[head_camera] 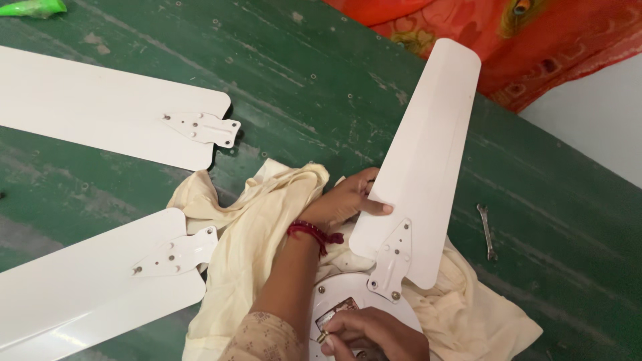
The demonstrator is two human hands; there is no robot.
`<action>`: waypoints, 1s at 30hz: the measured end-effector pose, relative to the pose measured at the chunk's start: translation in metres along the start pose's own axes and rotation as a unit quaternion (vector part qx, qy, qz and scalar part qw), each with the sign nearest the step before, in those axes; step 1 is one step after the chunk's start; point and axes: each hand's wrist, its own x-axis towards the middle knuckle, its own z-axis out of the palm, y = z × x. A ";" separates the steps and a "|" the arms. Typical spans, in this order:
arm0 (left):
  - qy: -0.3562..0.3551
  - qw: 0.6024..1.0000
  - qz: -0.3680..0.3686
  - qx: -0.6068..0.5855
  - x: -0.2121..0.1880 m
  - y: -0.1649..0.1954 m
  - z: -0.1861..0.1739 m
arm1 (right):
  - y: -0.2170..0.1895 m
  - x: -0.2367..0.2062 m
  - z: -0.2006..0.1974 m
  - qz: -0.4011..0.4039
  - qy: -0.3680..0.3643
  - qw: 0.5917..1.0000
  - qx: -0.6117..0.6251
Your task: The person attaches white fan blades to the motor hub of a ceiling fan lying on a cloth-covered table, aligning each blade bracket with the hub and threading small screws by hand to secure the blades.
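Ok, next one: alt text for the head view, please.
A left hand steadies a white fan blade bracketed to a fan motor on a cream cloth, while the right hand pinches a small metal part. Two loose blades and a wrench lie on the green table.

From my remote seat, much escaped me. My right hand (374,334) was cut by the bottom edge, and whatever small brass-coloured piece its fingers pinched was too small to identify. The fan motor housing (341,294) lay half under that hand and ran off the bottom edge. My left hand (344,200) had its fingertips tucked behind the attached blade (428,154), so I couldn't see their grip. The upper loose blade (100,107) and the lower loose blade (87,287) both ran off the left edge. A green object (30,8) was clipped at the top corner, unidentifiable. The spanner (487,232) was too small to size.
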 end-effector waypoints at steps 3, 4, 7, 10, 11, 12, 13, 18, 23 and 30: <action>-0.001 1.000 -0.014 -0.003 0.005 -0.005 -0.004 | -0.003 0.002 0.001 -0.034 -0.005 0.999 0.009; 0.001 1.000 -0.016 -0.009 0.006 -0.006 -0.005 | -0.005 0.003 0.000 -0.052 -0.009 0.999 0.012; -0.005 1.000 -0.003 -0.005 0.009 -0.008 -0.004 | -0.010 0.005 0.001 0.001 0.033 0.999 0.030; -0.007 1.000 0.008 -0.002 0.009 -0.007 -0.005 | -0.013 0.007 -0.003 0.035 0.049 0.994 0.086; -0.005 1.000 0.006 -0.007 0.008 -0.007 -0.005 | -0.014 0.006 -0.004 0.039 0.048 0.993 0.097; 0.000 1.000 0.001 -0.013 0.007 -0.008 -0.005 | -0.014 0.007 -0.005 0.041 0.048 0.992 0.107; 0.005 1.000 -0.003 -0.018 0.006 -0.008 -0.005 | -0.013 0.008 -0.007 0.041 0.048 0.991 0.117; 0.013 1.000 0.004 -0.013 0.008 -0.009 -0.006 | -0.010 0.026 -0.031 0.159 0.102 0.977 0.098; 0.008 1.000 0.011 -0.021 0.007 -0.010 -0.006 | -0.007 0.044 -0.056 0.003 0.167 0.984 -0.068; 0.029 0.999 0.005 0.013 0.007 -0.010 -0.006 | -0.014 0.044 -0.052 -0.074 0.141 0.953 -0.259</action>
